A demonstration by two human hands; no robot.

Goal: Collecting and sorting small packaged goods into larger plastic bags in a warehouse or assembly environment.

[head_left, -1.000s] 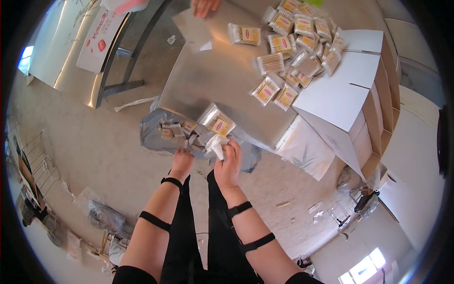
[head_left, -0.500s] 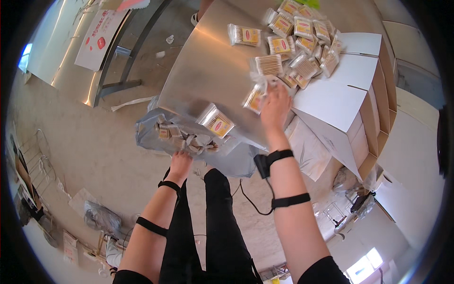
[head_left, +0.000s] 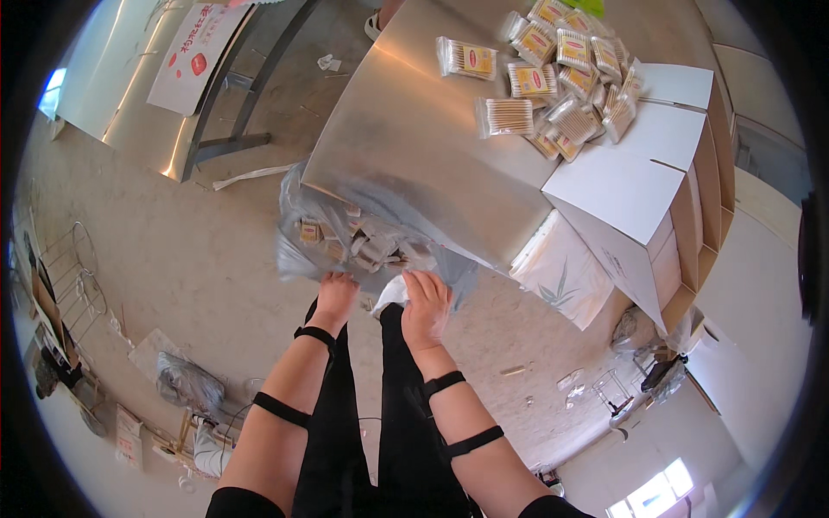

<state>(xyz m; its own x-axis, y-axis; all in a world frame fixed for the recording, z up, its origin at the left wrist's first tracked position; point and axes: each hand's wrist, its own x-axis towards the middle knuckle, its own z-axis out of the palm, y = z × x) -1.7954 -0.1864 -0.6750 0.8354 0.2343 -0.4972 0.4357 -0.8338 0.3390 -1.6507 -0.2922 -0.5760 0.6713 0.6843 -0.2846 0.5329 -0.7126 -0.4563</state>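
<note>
A grey translucent plastic bag hangs at the near edge of the metal table, its mouth facing up. Inside lie several small packs of cotton swabs among crumpled clear film. My left hand is closed on the bag's near rim. Beside it, my right hand has its fingers curled over the same rim farther right. A white patch shows by my right hand; I cannot make out what it is. On the far right part of the table lies a heap of cotton swab packs.
A white cardboard box with open flaps stands right of the heap. Below the table's right corner is a pale printed packet. Another metal table stands at the far left, with a white printed sheet on it.
My right hand has come back from the heap to the bag's rim. Two swab packs near the table's front have left the tabletop. My left hand remains at the bag.
</note>
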